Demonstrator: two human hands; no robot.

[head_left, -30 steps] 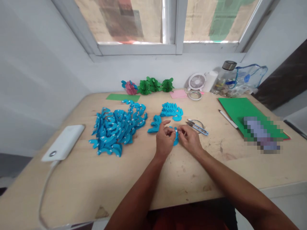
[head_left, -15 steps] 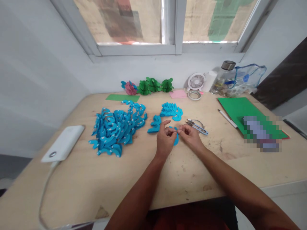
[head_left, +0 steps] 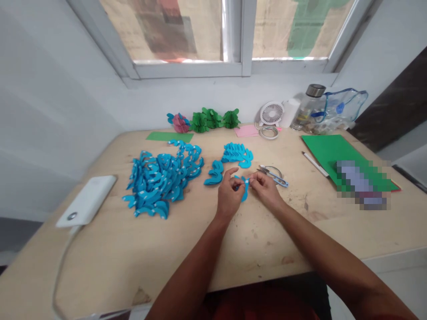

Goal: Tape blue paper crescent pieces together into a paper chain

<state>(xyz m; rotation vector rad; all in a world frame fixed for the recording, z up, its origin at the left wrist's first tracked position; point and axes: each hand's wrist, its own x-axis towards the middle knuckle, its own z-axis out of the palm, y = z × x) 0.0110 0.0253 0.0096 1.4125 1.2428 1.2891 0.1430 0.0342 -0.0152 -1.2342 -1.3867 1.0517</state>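
Observation:
My left hand (head_left: 228,195) and my right hand (head_left: 265,190) meet over the middle of the wooden table (head_left: 213,249), both pinched on one blue crescent paper piece (head_left: 244,189) with a small white tab at its top. A large heap of the same blue pieces (head_left: 160,180) lies to the left. Two smaller groups of blue pieces (head_left: 237,154) (head_left: 215,173) lie just beyond my left hand. Small snips (head_left: 274,176) rest right behind my right hand.
A white power bank (head_left: 87,200) with a cable sits at the left. Green paper sheets (head_left: 333,153), a pen (head_left: 314,163), a tape roll (head_left: 268,132), a small fan (head_left: 271,113), a jar and a clear pouch stand at the back right. Folded green and pink paper shapes (head_left: 210,120) line the wall.
My hands stay in the same spot on the blue piece; only the fingertips have shifted slightly. The view has drifted a little to the right.

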